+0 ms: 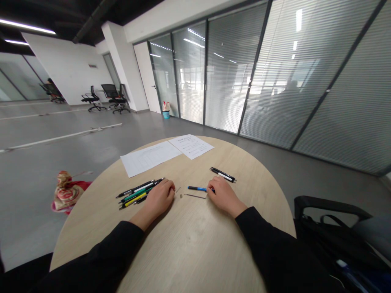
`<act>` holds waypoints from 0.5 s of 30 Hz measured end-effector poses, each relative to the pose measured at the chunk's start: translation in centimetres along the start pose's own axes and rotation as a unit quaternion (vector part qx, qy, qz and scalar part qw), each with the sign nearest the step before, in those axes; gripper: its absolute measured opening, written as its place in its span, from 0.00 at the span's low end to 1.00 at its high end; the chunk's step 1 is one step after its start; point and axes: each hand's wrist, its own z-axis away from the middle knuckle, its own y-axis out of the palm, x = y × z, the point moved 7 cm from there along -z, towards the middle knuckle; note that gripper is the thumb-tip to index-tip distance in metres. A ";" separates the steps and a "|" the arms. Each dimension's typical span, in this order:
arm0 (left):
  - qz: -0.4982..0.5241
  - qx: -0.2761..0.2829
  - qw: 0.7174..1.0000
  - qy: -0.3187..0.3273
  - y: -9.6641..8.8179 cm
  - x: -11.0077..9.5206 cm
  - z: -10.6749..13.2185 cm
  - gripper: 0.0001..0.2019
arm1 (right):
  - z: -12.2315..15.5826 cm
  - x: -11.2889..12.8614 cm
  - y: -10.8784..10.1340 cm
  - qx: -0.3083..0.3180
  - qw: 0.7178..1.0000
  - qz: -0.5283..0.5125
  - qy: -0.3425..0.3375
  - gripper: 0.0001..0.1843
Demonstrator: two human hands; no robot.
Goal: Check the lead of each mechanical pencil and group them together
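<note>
My left hand (159,198) rests on the table with its fingers curled, beside a row of pens (136,195) with black, white, green and yellow barrels. Whether it holds anything is hidden. My right hand (224,194) has its fingers closed at the right end of a blue and black pen barrel (197,188), which lies flat. Just below that barrel is a thin ink refill (195,196), its right end near my right fingers. Between the hands lie a small spring (178,189) and a small pen tip (181,195).
Two black-and-white pens (222,174) lie beyond my right hand. Two printed sheets (149,156) (192,146) cover part of the round table's (195,244) far side. A black chair (332,207) stands at the right, a red and gold bag (69,191) on the floor at the left.
</note>
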 end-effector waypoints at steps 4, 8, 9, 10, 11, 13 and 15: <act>0.003 0.002 1.000 -0.001 0.0 0.0 0.0 0.09 | 0.0 -0.1 0.0 0.004 1.000 -0.002 0.007 0.08; 0.005 0.002 1.000 -0.004 -0.1 -0.1 0.0 0.09 | 0.0 -0.2 0.0 0.014 1.000 0.000 0.018 0.06; 0.005 0.005 1.000 -0.004 -0.1 -0.1 0.0 0.09 | 0.0 -0.3 0.0 0.015 1.000 0.003 0.021 0.06; 0.005 0.007 1.000 -0.005 -0.1 -0.1 0.0 0.09 | 0.0 -0.3 0.0 0.015 1.000 0.006 0.024 0.07; 0.006 0.007 1.000 -0.005 0.0 -0.1 0.0 0.09 | 0.1 -0.4 0.0 0.015 0.999 0.008 0.027 0.07; 0.011 0.004 1.000 -0.004 -0.1 0.0 0.0 0.10 | 0.1 -0.6 0.0 0.017 0.999 0.012 0.035 0.09; 0.018 0.001 1.000 -0.002 0.0 -0.1 0.0 0.10 | 0.1 -0.8 0.2 0.021 0.999 0.015 0.041 0.10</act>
